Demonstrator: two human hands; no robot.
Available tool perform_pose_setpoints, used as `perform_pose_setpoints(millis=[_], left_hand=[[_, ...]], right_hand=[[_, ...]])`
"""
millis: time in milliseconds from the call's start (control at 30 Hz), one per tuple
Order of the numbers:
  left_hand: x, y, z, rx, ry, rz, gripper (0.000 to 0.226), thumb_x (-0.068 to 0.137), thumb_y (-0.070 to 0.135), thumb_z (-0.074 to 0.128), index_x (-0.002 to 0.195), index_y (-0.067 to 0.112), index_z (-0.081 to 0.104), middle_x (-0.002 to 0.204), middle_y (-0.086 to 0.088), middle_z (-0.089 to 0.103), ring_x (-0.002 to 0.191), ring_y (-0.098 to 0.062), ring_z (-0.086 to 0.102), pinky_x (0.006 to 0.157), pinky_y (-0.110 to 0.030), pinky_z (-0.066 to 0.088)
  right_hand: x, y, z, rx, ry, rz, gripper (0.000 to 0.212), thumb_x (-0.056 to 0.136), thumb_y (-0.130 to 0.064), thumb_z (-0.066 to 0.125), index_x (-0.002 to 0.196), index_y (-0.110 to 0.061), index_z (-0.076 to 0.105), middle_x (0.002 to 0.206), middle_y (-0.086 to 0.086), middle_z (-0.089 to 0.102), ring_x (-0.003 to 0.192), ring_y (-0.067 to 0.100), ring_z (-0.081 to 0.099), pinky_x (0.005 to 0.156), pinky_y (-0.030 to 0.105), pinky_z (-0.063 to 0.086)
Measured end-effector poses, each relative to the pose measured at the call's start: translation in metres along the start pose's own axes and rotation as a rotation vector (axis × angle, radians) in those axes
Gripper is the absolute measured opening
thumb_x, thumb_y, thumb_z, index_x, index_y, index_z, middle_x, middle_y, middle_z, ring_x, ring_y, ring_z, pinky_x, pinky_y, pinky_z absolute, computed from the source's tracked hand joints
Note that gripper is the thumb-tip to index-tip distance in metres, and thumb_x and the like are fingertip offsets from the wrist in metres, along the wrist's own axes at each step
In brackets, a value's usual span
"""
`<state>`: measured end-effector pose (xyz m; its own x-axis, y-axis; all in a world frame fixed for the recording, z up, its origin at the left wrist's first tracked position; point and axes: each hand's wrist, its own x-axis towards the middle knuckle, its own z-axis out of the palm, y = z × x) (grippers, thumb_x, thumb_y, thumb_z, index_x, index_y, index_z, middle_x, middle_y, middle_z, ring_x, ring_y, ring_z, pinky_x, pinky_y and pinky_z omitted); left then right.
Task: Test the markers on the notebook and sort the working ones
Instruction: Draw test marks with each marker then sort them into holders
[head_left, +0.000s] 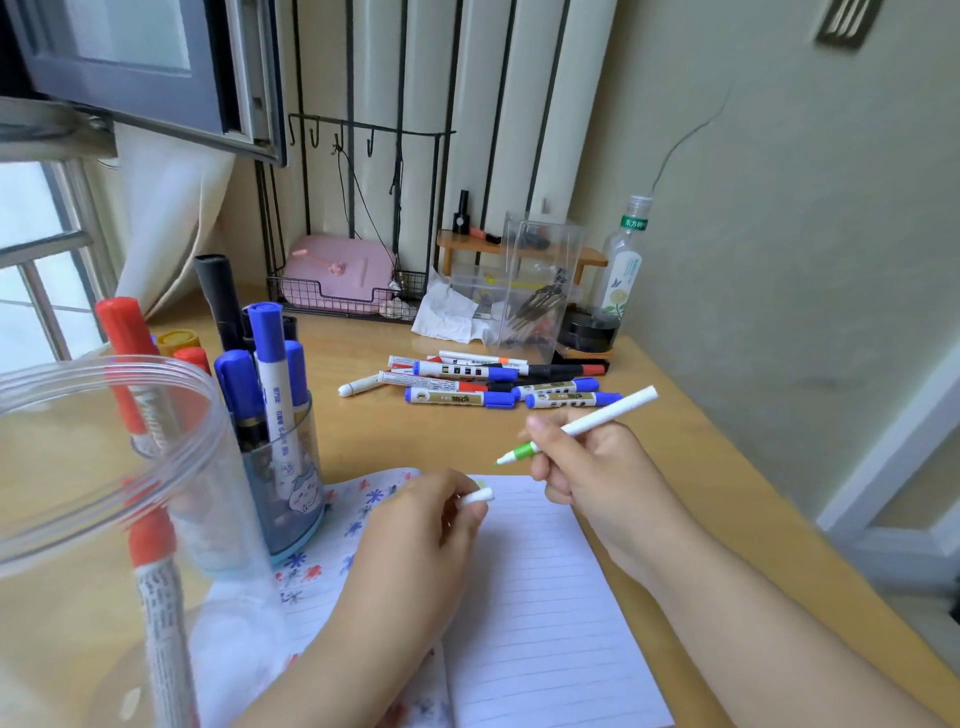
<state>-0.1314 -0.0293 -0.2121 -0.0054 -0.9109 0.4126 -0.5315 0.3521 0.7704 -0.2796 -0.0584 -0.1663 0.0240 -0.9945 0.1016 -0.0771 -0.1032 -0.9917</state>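
Uncapped white green-tipped marker (582, 423) tilted above open lined notebook (540, 597)

We count two hands: our right hand (582, 462) grips one uncapped green-tipped marker (576, 426), and our left hand (415, 525) pinches its one white cap (478, 496). Under both lies one open notebook (540, 597). Beyond the right hand lies one loose pile of markers (488, 382), roughly nine, the overlaps making us unsure. Left of the left hand stand two holders: one blue cup (291, 493) and one clear jar (104, 467).

Soft window daylight, blurred warped edges
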Motion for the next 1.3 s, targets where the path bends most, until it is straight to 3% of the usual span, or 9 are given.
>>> perform_pose_setpoints(millis=[233, 367, 667, 1000, 1133, 1300], left_hand=[[0.0, -0.001, 0.004, -0.099, -0.094, -0.014, 0.01, 0.09, 0.021, 0.056, 0.083, 0.027, 0.06, 0.062, 0.017, 0.056, 0.061, -0.002, 0.049, 0.056, -0.014, 0.035], [-0.002, -0.002, 0.006, -0.169, -0.132, -0.012, 0.011, 0.09, 0.025, 0.056, 0.081, 0.03, 0.06, 0.073, 0.001, 0.062, 0.068, -0.015, 0.056, 0.065, -0.03, 0.043], [-0.004, 0.0, 0.006, -0.181, -0.16, 0.012, 0.011, 0.089, 0.025, 0.056, 0.079, 0.029, 0.06, 0.073, -0.004, 0.06, 0.067, -0.022, 0.055, 0.065, -0.033, 0.042], [-0.008, 0.004, 0.005, -0.208, -0.183, 0.041, 0.012, 0.09, 0.023, 0.057, 0.08, 0.029, 0.059, 0.076, -0.003, 0.061, 0.068, -0.019, 0.056, 0.068, -0.031, 0.042], [-0.008, 0.007, 0.005, -0.216, -0.181, 0.065, 0.012, 0.09, 0.023, 0.056, 0.081, 0.028, 0.06, 0.075, 0.004, 0.063, 0.067, -0.012, 0.057, 0.069, -0.03, 0.045], [-0.011, 0.011, 0.0, -0.215, -0.154, 0.14, 0.014, 0.084, 0.036, 0.051, 0.08, 0.028, 0.061, 0.068, 0.012, 0.063, 0.064, -0.012, 0.057, 0.063, -0.032, 0.045]], right_hand=[[-0.04, 0.014, -0.008, 0.153, 0.183, 0.005, 0.02, 0.092, -0.009, 0.054, 0.073, -0.011, 0.049, 0.053, 0.002, 0.054, 0.045, 0.009, 0.036, 0.048, 0.02, 0.032], [-0.043, 0.013, -0.014, 0.149, 0.147, -0.034, 0.019, 0.092, -0.007, 0.054, 0.073, -0.01, 0.051, 0.055, 0.003, 0.058, 0.046, 0.009, 0.041, 0.048, 0.018, 0.036], [-0.042, 0.013, -0.02, 0.128, 0.089, -0.03, 0.02, 0.091, -0.006, 0.054, 0.071, -0.01, 0.051, 0.054, 0.002, 0.057, 0.045, 0.009, 0.04, 0.047, 0.017, 0.035], [-0.044, 0.015, -0.016, 0.126, 0.043, -0.026, 0.018, 0.089, -0.007, 0.058, 0.072, -0.009, 0.052, 0.053, 0.002, 0.056, 0.046, 0.01, 0.039, 0.047, 0.017, 0.035], [-0.044, 0.015, -0.015, 0.206, -0.006, -0.021, 0.016, 0.078, -0.014, 0.063, 0.069, -0.008, 0.051, 0.05, 0.0, 0.048, 0.043, 0.007, 0.035, 0.043, 0.016, 0.03], [-0.045, 0.017, -0.013, 0.343, -0.069, 0.017, 0.023, 0.077, -0.016, 0.069, 0.065, -0.011, 0.05, 0.051, 0.003, 0.049, 0.042, 0.006, 0.036, 0.042, 0.016, 0.032]])
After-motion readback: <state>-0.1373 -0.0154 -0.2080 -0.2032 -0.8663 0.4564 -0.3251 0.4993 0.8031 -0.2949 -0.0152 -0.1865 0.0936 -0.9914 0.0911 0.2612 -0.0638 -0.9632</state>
